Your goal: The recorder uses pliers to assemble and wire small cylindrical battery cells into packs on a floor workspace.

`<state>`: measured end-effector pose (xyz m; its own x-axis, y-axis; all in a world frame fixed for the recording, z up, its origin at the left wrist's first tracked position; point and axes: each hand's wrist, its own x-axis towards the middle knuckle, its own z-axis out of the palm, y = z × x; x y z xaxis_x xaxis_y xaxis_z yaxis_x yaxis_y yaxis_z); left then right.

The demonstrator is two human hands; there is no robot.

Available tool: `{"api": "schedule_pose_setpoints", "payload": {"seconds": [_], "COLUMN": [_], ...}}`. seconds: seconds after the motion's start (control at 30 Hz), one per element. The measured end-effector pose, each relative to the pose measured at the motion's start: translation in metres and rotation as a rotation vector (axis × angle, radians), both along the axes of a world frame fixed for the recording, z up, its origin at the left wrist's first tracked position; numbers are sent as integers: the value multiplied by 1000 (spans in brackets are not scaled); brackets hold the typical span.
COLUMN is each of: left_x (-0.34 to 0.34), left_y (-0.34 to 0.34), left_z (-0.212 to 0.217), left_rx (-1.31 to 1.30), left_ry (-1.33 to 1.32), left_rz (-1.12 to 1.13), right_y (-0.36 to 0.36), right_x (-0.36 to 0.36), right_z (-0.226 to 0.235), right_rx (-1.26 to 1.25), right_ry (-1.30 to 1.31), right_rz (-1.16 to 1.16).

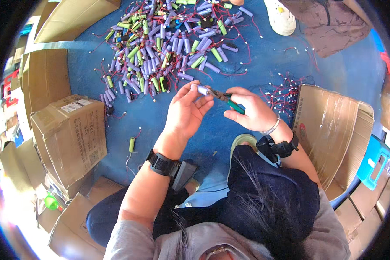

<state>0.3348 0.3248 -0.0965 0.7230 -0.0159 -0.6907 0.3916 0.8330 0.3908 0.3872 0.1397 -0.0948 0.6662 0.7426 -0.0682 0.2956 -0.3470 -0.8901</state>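
Observation:
Between thumb and fingers, my left hand point(188, 108) pinches a purple cylindrical battery cell point(203, 90), its end turned to the right. My right hand point(252, 110) is wrapped round green-handled pliers point(235, 106). The dark jaws point(216, 94) meet the end of the cell; whether they grip anything there is too small to tell. Beyond both hands, a large heap of purple and green battery cells point(160, 54) with red wires spreads over the blue floor point(203, 151). One green cell point(131, 144) with a wire lies apart, left of my left forearm.
Cut-off red wires with white connectors point(284, 93) lie right of my hands. An upright cardboard box point(325, 134) stands at the right, a taped box point(71, 134) at the left. Another person's white clog point(281, 18) is at the far right of the heap. A turquoise plastic case point(374, 162) sits farther right.

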Motion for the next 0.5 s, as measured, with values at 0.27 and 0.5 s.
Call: {"api": "schedule_pose_setpoints", "payload": {"seconds": [0.27,0.5], "left_x": [-7,-4], "left_y": [6,3], "left_z": [6,11], "left_rx": [23,-15], "left_ry": [78,180], "left_rz": [-1,-25], "right_y": [7,-2], "right_x": [-1,3], "right_z": [3,-2], "right_rx": [-21,-41], "right_ry": [-362,-548], "right_rz": [-24,-37]}}
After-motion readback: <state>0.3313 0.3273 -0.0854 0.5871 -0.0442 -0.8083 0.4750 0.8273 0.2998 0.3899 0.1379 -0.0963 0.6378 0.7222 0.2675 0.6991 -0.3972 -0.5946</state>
